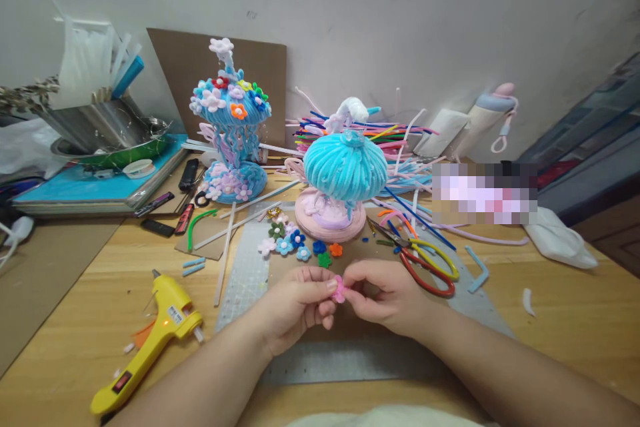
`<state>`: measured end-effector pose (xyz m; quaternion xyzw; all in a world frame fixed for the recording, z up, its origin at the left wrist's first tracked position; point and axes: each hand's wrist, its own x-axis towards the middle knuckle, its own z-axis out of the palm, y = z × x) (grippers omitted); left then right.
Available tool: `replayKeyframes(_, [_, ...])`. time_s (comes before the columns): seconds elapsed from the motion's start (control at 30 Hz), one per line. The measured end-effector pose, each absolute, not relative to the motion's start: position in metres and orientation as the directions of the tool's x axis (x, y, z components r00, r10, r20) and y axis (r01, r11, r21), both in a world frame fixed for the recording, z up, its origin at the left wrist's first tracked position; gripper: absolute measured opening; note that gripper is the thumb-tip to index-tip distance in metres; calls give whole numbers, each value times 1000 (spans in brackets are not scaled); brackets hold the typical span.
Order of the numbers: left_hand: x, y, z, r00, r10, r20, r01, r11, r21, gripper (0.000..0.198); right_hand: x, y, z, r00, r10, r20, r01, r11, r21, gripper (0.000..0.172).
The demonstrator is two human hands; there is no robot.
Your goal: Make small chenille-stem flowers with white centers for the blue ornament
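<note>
Between the fingertips (pixel 324 289), a pink flower (pixel 339 290)
Left hand (pixel 299 303) and right hand (pixel 387 295) pinch it; loose flowers (pixel 303 253) lie beyond them.

Pale grey wall (pixel 345 20), smudged; wood-grain table (pixel 565 327) before it.

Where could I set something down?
Bare wood: right of the white scrap; between the yellow glue gun and the leftmost cardboard. Crowded: over the mat, where both hands hold a pink flower, and beyond, around scissors and blue ornaments.
</note>
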<state>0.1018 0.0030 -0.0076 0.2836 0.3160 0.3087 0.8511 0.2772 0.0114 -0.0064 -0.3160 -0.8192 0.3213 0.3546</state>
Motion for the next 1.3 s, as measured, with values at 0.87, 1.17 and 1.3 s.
replayKeyframes(0.87, [109,0,-13,439,861,-257,-374,435,819,23,272,7,-23,-492,869,-53,63,-25,-998,13])
replayKeyframes(1.17, [103,1,-11,510,799,-318,-369,538,758,18,282,6,-20,-494,851,176,233,325,-917,14])
replayKeyframes(1.3, [104,1,-9,491,804,-337,-394,549,737,20,283,7,-16,-520,820,239,334,453,-827,12])
